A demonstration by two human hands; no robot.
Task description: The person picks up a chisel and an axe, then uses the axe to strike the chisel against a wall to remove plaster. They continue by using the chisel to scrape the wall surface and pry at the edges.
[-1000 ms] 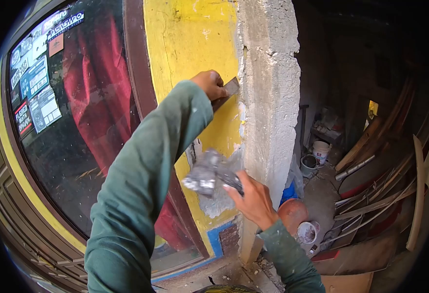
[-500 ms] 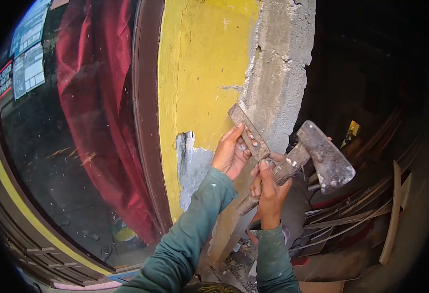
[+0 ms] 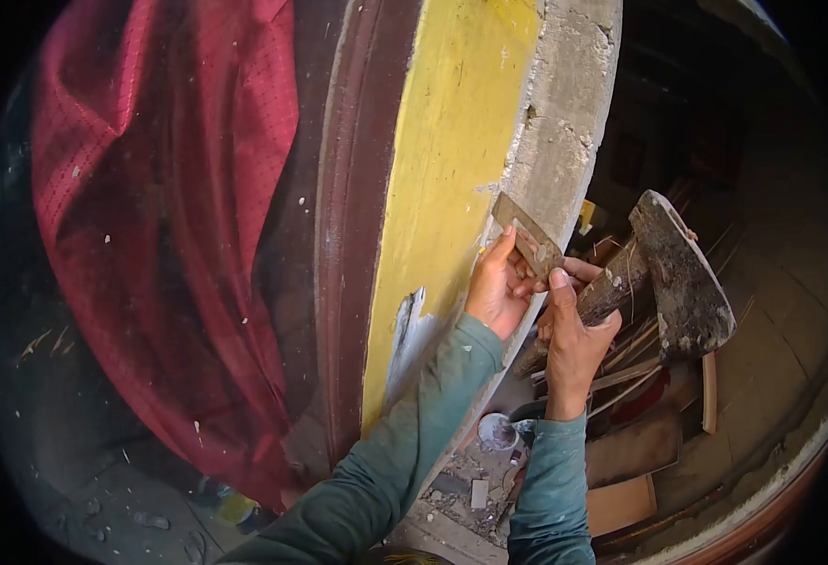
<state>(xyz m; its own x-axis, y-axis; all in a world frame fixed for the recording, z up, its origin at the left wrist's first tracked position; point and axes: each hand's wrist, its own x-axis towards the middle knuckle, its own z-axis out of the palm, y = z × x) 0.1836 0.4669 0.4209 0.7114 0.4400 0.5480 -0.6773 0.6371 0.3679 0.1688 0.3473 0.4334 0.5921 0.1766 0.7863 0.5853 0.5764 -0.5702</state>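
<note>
My left hand point(image 3: 498, 294) pinches a flat, worn rectangular metal plate point(image 3: 530, 222) between thumb and fingers. Parts of the fingers show at an opening in the plate's middle. My right hand point(image 3: 576, 347) is wrapped around the rough wooden handle of a hatchet point(image 3: 685, 282), whose broad, white-spotted head points up and to the right. The right thumb and fingertips also touch or nearly touch the plate's lower end. Both hands are in front of the edge of a yellow-painted wall point(image 3: 456, 141), where bare rough concrete point(image 3: 564, 113) is exposed.
Left of the wall, a dark brown frame point(image 3: 362, 207) borders glass with a red curtain point(image 3: 188, 188) behind it. Below lie rubble and a white-smeared container point(image 3: 498, 431). Wood strips and boards point(image 3: 635, 452) are piled at the lower right.
My view has shifted, so the wall edge and both hands appear farther right. The left hand still holds the plate and the right hand the hatchet. The container has come into sight.
</note>
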